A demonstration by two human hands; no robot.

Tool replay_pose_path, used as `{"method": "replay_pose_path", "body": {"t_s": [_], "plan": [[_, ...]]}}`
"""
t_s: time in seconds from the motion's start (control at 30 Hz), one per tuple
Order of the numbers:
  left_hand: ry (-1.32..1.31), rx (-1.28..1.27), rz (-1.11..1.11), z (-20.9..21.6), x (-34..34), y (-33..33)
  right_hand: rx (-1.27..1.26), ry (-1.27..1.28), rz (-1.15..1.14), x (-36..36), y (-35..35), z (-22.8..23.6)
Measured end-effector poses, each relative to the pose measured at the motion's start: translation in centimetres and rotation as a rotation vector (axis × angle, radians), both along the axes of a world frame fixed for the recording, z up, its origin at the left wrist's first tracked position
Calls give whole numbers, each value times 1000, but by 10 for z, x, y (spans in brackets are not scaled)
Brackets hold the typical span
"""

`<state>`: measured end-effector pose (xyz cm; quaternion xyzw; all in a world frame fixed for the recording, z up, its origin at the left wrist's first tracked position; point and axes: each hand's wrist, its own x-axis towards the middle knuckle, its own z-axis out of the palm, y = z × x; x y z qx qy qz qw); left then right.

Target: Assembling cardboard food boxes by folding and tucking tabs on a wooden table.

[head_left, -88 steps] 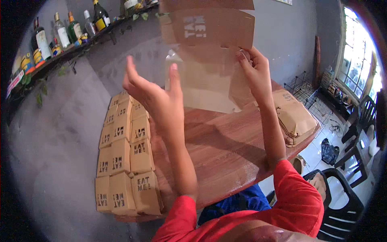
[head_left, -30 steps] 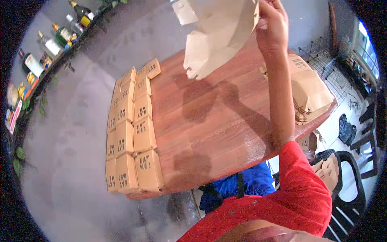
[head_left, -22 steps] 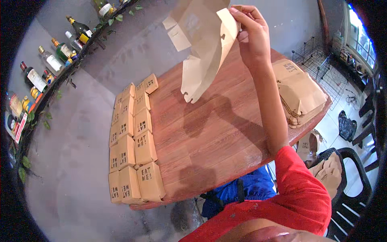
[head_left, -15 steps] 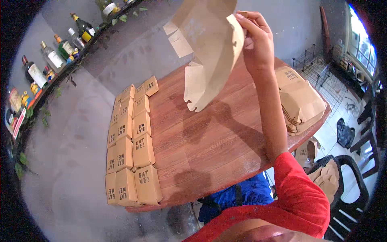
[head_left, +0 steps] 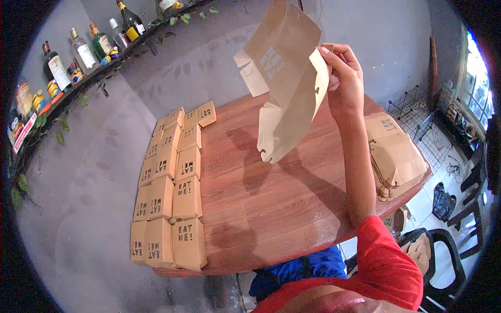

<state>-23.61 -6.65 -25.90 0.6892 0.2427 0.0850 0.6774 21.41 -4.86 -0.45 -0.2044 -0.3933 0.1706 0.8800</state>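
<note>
Partner: Where's the cardboard sheet, and how do you hold it?

Me: The cardboard sheet [head_left: 292, 107] hangs at one o'clock, raised over the table [head_left: 271, 214]. My right hand [head_left: 346, 78], between one and two o'clock, pinches its upper right edge between thumb and fingers. My left hand is out of view, so I can't tell whether it grips anything.

Partner: Does the sheet touch the table?

Me: It looks clear, though this angle makes the lower tip hard to judge.

Partner: How would it handle?

Me: Light, I'd say, and springy rather than stiff, since it bows along its length. Probably not slippery, but a hard squeeze could crease it and the notched ends could tear. I'd take hold along a broad edge, away from the notches.

Partner: What's around it?

Me: Boxes [head_left: 188, 198] sit in rows around nine o'clock; a pile of flat cardboard [head_left: 401, 154] lies at three.
</note>
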Motion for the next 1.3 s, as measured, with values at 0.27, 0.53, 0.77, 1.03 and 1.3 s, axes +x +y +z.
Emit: {"method": "replay_pose_path", "body": {"t_s": [0.27,0.53,0.77,1.03,1.3], "plan": [[31,-99,10,-11,-19,-41,-70,16,38,4,8,-6],[64,-155,0,-13,-29,-70,-24,50,50,0,15,-6],[125,-148,-55,-3,-32,-71,-16,21,17,-14,3,-1],[143,-153,-99,0,-34,-74,-64,-15,31,-14,10,-5],[224,-169,-98,23,-54,-93,21,-41,-16,-16,11,-1]]}}
